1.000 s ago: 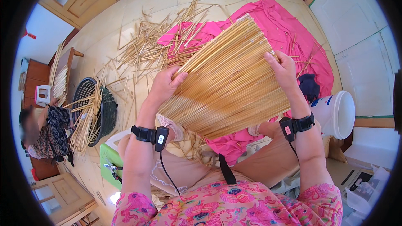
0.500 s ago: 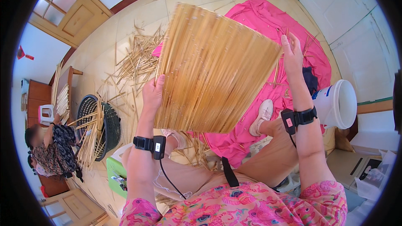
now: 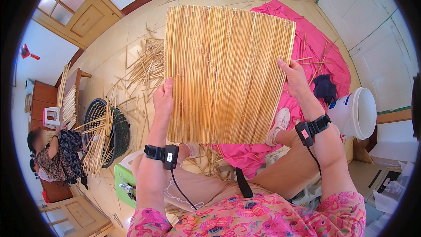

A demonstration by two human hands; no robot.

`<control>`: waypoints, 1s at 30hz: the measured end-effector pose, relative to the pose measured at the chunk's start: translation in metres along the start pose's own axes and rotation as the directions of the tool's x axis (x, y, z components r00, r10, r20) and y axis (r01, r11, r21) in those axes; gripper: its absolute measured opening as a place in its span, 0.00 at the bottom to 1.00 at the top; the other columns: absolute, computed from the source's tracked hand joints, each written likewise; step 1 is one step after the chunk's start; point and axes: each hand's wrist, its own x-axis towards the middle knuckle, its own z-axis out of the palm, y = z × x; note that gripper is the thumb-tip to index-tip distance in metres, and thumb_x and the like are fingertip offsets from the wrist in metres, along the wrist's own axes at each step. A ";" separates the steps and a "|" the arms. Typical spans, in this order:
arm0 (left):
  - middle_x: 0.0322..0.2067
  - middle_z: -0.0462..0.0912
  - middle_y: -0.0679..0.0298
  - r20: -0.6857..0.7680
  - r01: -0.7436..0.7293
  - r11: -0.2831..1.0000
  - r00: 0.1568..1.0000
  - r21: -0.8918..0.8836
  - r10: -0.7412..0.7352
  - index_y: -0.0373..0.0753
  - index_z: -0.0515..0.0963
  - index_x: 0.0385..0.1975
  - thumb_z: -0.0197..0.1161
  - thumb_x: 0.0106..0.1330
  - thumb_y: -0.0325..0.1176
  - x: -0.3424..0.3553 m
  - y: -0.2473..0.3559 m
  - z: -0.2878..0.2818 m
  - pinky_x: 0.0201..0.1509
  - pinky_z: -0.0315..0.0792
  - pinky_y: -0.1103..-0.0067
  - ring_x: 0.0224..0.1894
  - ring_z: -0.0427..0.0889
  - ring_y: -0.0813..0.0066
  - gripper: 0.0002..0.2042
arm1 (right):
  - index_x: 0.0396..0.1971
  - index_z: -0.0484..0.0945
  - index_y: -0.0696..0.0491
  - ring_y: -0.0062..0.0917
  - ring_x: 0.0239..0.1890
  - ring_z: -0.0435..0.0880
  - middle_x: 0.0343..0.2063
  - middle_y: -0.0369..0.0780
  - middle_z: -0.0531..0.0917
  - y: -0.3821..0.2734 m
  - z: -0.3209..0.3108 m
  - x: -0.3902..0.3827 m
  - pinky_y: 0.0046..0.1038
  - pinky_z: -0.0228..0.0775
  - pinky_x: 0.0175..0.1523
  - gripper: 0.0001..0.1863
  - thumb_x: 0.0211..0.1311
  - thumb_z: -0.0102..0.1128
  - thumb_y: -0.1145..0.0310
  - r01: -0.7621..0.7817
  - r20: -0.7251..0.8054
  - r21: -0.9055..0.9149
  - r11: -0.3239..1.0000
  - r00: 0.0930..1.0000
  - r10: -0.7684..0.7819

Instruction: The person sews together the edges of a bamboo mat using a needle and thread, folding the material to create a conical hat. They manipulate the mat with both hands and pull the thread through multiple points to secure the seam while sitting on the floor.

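A squarish mat of straw-coloured stalks point(image 3: 228, 74), laid side by side and joined into one sheet, is held up in front of me over my lap and feet. My left hand point(image 3: 163, 98) grips its left edge, thumb on the near face. At the right edge, my right hand point(image 3: 294, 77) pinches the mat with thumb on top. The fingers behind the sheet are hidden on both sides. Small pale flecks dot the mat's surface. Below and beyond it spreads a pink cloth point(image 3: 322, 48) with loose stalks on it.
Loose stalks point(image 3: 147, 63) lie heaped on the tiled floor. To the left, a dark green basket point(image 3: 120, 138) holds more stalks, near a seated person point(image 3: 55, 158). A green stool point(image 3: 123, 184) is by my left leg; a white bucket point(image 3: 364, 114) stands right.
The mat has turned from a tilted position to nearly square with me. My right hand has come down and inward and now grips the right edge; the left hand keeps its hold.
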 end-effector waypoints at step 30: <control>0.14 0.69 0.70 0.020 -0.094 0.993 0.995 0.065 0.093 0.32 0.75 0.22 0.55 0.69 0.51 -0.026 0.026 0.011 0.22 0.61 0.79 0.19 0.63 0.83 0.25 | 0.50 0.75 0.58 0.23 0.45 0.81 0.44 0.38 0.82 -0.014 0.010 -0.003 0.27 0.72 0.52 0.21 0.67 0.54 0.57 -0.036 -0.054 0.242 0.970 0.997 0.051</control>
